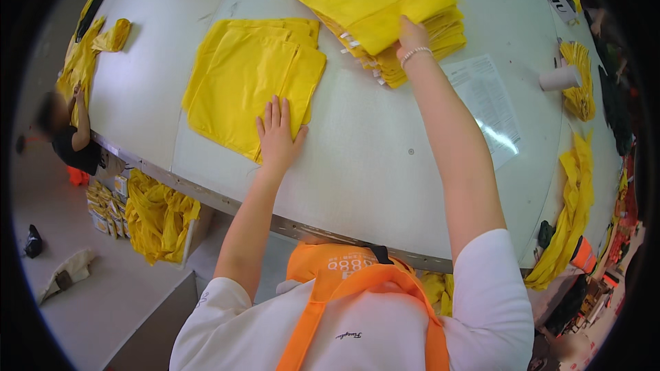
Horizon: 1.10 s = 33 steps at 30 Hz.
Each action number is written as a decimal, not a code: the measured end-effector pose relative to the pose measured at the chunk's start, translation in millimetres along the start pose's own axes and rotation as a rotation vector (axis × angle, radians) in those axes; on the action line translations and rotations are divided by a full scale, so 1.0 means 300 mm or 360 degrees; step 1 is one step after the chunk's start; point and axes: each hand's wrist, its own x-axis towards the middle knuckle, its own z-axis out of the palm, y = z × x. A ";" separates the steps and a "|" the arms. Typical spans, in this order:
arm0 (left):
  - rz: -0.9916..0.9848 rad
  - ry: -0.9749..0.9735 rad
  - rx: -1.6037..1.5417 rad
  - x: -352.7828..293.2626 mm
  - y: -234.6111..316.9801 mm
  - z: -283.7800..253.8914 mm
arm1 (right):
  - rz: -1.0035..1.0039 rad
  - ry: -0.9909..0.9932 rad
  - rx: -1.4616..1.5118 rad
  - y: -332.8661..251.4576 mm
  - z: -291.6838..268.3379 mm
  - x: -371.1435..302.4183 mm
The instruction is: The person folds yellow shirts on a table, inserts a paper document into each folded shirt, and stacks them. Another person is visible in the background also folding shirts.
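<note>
My left hand [277, 139] lies flat, fingers spread, on the near right corner of a low pile of folded yellow fabric pieces [237, 89]. Farther off and to the right stands a thicker stack of yellow fabric pieces [450, 40], with small white tags poking out along its left side. At that stack's near edge, my right hand [414, 36] has its fingers closed on the top yellow fabric piece [364, 0]. The thumb side is partly hidden by the hand itself.
Right of the stack, a printed sheet in a clear sleeve [487, 103] lies on the pale table [357, 172]. A white roll [560, 78] and a yellow bundle [579, 82] sit at the right edge. Another person [72, 127] works at far left. Yellow fabric [161, 216] hangs below the table.
</note>
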 end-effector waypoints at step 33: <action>0.0332 0.0102 -0.0623 -0.387 0.448 0.081 | -0.0606 0.0736 -0.2372 -0.363 -1.208 -0.448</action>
